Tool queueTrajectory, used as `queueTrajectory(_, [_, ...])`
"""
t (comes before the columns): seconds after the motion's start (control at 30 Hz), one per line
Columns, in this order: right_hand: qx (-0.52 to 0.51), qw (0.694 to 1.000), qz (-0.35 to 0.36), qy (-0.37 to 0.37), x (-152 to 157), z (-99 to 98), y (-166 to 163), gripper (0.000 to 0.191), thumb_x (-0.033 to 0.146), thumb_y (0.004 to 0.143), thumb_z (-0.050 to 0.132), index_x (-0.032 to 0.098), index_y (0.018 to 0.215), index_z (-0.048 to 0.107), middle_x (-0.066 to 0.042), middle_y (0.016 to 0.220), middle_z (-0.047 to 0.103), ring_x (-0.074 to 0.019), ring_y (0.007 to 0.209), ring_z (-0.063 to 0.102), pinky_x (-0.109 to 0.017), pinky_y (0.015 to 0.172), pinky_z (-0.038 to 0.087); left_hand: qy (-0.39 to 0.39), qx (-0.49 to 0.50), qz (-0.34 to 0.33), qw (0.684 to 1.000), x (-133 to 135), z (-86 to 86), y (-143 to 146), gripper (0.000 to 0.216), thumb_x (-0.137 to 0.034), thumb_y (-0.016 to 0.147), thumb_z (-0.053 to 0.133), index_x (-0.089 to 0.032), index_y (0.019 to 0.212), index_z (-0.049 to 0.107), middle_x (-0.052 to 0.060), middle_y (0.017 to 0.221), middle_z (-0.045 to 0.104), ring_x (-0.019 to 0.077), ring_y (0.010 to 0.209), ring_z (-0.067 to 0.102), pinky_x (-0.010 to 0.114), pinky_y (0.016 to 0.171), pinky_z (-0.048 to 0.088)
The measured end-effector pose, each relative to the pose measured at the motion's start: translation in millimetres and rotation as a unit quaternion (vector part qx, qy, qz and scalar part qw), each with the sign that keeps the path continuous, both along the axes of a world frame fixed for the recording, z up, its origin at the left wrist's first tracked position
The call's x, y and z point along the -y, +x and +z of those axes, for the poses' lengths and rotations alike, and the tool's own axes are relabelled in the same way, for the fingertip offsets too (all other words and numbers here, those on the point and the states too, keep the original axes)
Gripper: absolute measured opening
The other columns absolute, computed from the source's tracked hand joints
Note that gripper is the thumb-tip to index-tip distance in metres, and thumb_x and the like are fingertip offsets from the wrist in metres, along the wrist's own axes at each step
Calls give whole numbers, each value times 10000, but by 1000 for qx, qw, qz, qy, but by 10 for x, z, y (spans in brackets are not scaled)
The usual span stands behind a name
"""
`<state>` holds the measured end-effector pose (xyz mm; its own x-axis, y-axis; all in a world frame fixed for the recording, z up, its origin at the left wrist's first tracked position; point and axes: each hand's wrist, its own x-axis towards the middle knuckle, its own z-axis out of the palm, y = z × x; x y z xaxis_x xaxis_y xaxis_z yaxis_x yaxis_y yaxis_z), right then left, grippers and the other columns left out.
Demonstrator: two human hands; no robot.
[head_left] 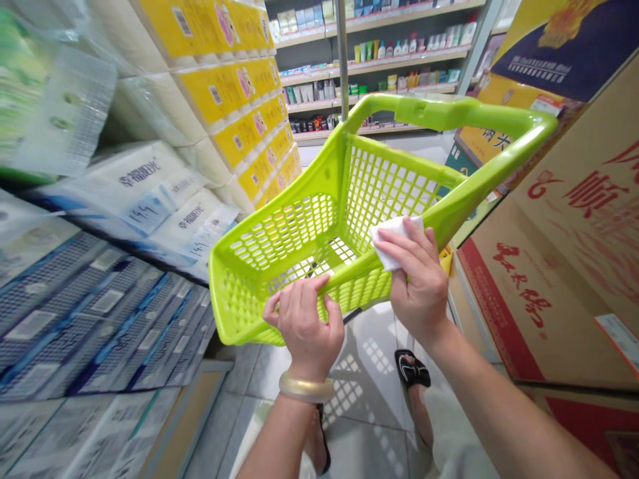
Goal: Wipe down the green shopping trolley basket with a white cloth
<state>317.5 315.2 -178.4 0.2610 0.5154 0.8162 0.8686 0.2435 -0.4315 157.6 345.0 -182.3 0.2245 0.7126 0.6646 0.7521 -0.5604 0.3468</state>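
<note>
A lime-green plastic shopping basket [284,233] with latticed walls fills the middle of the head view, tilted, its long handle frame rising to the upper right. My left hand [307,322] is closed over the near rim, fingers hooked inside and thumb along the edge. On the same rim, further right, my right hand [419,273] presses a folded white tissue [387,241] against the plastic. Its fingers lie over the tissue, and part of it is hidden beneath them. Apart from a small dark item seen through the lattice, the basket's inside shows bare plastic.
Packs of tissue paper [150,179] and yellow-wrapped rolls [224,86] are stacked on the left. Cardboard boxes [544,286] line the right side. Shelves of bottles [389,50] stand behind a metal pole [342,60]. Tiled floor [364,426] and my sandalled feet show below.
</note>
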Motion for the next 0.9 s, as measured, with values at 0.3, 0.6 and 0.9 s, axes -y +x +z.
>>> queueTrajectory(0.3, [50,995,79,-19,33,-1,-200,429,32,887,433,249,1150,694,-22,1201,720,-197,1326,523,-458,1222,243,-2,1,4,1000,-2,-41,-302,205,-212,836,511,-237,987,647,31,906,699,226,901,606,411,917,281])
queueTrajectory(0.6, [61,995,80,-20,149,7,-556,423,29,874,429,231,1132,696,-33,1191,725,-201,1299,552,-457,1207,286,-8,17,37,999,43,-18,-718,160,-246,832,490,-228,898,635,35,839,695,229,859,597,398,867,304])
queueTrajectory(0.9, [46,999,-7,14,330,182,-477,403,31,872,413,204,1092,703,-60,1141,743,-237,1255,591,-528,1176,304,-67,15,58,996,352,56,-1018,104,-213,822,531,-241,872,619,33,831,686,239,875,587,405,854,307])
